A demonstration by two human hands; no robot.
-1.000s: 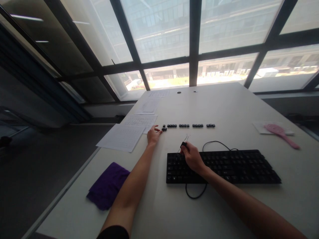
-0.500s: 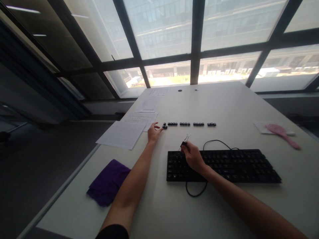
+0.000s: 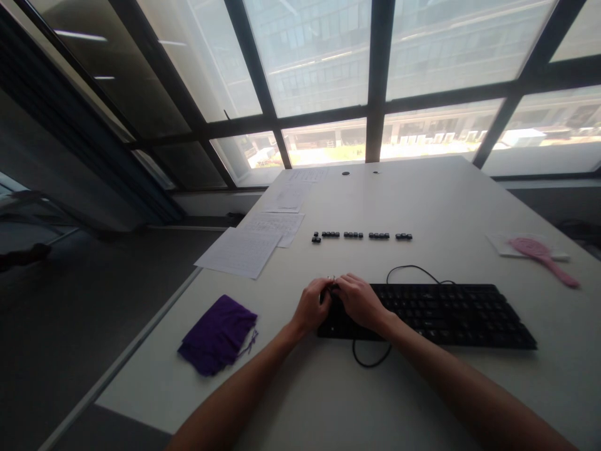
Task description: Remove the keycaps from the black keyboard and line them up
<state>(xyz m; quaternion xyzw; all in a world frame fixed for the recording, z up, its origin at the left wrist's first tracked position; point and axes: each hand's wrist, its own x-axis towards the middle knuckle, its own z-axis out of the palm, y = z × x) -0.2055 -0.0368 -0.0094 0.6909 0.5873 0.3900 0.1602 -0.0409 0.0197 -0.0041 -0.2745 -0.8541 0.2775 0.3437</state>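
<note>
A loop of cable (image 3: 370,365) pokes out from the near edge of the keyboard (image 3: 469,313), probably slack tucked beneath it. At left, a purple cloth (image 3: 216,335) lies clear of the keys. Over the keyboard's left end, the left hand (image 3: 312,307) and right hand (image 3: 359,299) meet, fingers bent, likely so both can work one small spot; a thin shiny piece (image 3: 331,279) shows between them, but I cannot tell which fingers grip it. Farther off, black keycaps (image 3: 354,235) sit in spaced groups on the surface, presumably to keep their order.
</note>
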